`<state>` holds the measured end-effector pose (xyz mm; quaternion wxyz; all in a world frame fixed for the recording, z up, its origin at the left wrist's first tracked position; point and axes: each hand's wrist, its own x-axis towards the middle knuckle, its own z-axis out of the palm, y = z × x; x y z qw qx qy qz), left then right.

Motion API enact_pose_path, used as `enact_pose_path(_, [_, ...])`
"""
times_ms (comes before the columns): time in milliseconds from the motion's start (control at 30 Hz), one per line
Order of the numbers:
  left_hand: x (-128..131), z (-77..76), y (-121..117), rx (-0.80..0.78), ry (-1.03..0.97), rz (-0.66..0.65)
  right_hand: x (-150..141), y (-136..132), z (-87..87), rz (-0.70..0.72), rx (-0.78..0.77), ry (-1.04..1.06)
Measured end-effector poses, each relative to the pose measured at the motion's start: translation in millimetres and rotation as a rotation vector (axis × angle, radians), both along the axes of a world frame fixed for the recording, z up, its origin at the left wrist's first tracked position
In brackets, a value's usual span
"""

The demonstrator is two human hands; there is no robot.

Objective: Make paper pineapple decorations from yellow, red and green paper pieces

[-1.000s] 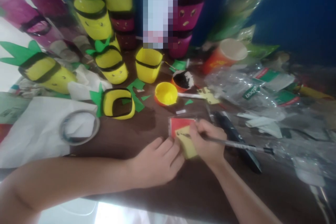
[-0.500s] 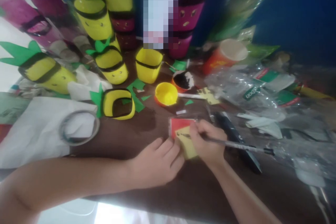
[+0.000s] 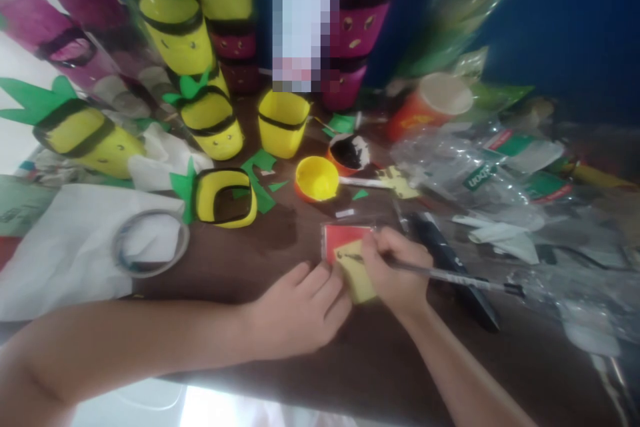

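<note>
My right hand [image 3: 400, 270] is closed around a slim pen [image 3: 455, 277], whose tip touches the top left of a small piece of yellow paper [image 3: 361, 283]. Small dark marks show near that tip. My left hand [image 3: 305, 310] lies at the paper's left edge with its fingers curled, holding it down; its thumb is hidden. Beneath the paper is a red card [image 3: 347, 235] in what looks like a clear sleeve. To the right of my right hand lies a long black object [image 3: 465, 287], its kind unclear.
Yellow pineapple-like cups [image 3: 225, 217] with green leaves stand at the left, near a roll of tape [image 3: 117, 243]. Paint cups, one yellow [image 3: 317, 180] and one black [image 3: 349, 152], sit ahead beside green scraps [image 3: 263, 177]. Clear plastic packaging [image 3: 450, 160] covers the right.
</note>
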<state>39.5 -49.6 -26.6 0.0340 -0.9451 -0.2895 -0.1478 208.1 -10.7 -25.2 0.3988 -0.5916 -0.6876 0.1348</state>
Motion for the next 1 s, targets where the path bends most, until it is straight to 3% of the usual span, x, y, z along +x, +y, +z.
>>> enact_pose_path(1000, [1.0, -1.1, -0.2, 0.0, -0.02, 0.004, -0.6, 1.5, -1.4, 0.004, 0.028, 0.006])
